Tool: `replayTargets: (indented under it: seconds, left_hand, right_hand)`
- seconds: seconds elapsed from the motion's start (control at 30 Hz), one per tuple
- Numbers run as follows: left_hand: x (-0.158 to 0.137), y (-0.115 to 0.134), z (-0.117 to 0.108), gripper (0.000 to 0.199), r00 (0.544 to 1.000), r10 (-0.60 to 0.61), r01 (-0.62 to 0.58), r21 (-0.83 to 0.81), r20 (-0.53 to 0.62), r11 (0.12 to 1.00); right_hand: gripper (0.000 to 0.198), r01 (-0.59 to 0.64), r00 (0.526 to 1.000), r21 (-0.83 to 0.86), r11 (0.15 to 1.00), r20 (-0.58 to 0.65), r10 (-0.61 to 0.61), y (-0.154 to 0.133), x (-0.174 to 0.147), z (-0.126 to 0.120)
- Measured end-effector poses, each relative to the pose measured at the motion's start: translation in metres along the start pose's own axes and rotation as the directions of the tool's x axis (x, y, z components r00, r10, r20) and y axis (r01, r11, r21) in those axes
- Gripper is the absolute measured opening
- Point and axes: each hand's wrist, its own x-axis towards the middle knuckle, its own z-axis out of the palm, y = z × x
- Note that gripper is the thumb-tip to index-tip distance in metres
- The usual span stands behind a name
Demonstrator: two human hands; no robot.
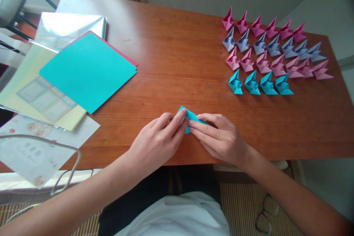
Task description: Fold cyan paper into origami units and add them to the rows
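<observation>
A small folded piece of turquoise origami paper lies at the front edge of the table, between my two hands. My left hand presses on its left part, fingers bent and close together. From the other side, the fingertips of my right hand pinch the paper's right part. Both hands cover much of it, so the full shape of the fold is hidden. Beyond my right hand stand folded turquoise paper figures in a short row.
Rows of pink, lavender and magenta folded figures stand at the back right of the wooden table. Turquoise sheets lie at left over a yellow pack. A grey cable crosses the lower left.
</observation>
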Motion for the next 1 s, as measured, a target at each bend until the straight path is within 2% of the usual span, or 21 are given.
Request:
replayTargets:
  seconds: [0.4,0.57,0.67,0.73,0.8,0.87,0.93,1.0]
  left_hand:
    - [-0.001,-0.001,0.002,0.034,0.998,0.000,0.001,0.008,-0.066,1.000]
    - [-0.001,-0.003,0.001,0.035,0.999,0.015,-0.015,0.011,-0.045,1.000]
    - [-0.002,-0.002,0.000,0.037,1.000,0.015,-0.015,0.019,-0.018,1.000]
    - [-0.002,-0.002,0.000,0.039,1.000,0.010,-0.010,0.026,0.000,1.000]
    - [-0.002,-0.001,0.000,0.039,1.000,0.009,-0.009,0.034,0.002,0.999]
    - [-0.003,-0.001,0.000,0.039,1.000,0.013,-0.013,0.043,0.000,0.999]
    - [-0.003,-0.001,0.000,0.040,1.000,0.017,-0.017,0.056,0.000,0.998]
    - [-0.003,-0.001,0.000,0.041,1.000,0.017,-0.017,0.068,0.001,0.998]
  right_hand:
    - [0.023,0.003,1.000,-0.024,1.000,0.005,-0.003,0.000,0.002,-0.001]
    - [0.024,0.017,1.000,-0.022,1.000,0.007,-0.017,0.001,-0.001,-0.001]
    - [0.027,-0.008,1.000,0.070,0.998,0.005,0.008,0.003,-0.001,-0.002]
    - [0.026,-0.084,0.996,0.184,0.979,-0.003,0.086,0.006,0.006,-0.005]
    - [0.021,-0.237,0.970,0.266,0.934,0.009,0.244,0.010,0.020,-0.010]
    - [0.016,-0.423,0.905,0.277,0.863,0.077,0.419,0.018,0.041,-0.014]
    - [0.017,-0.531,0.840,0.188,0.826,0.245,0.485,0.026,0.064,-0.018]
    - [0.017,-0.566,0.774,0.086,0.820,0.397,0.493,0.035,0.086,-0.019]
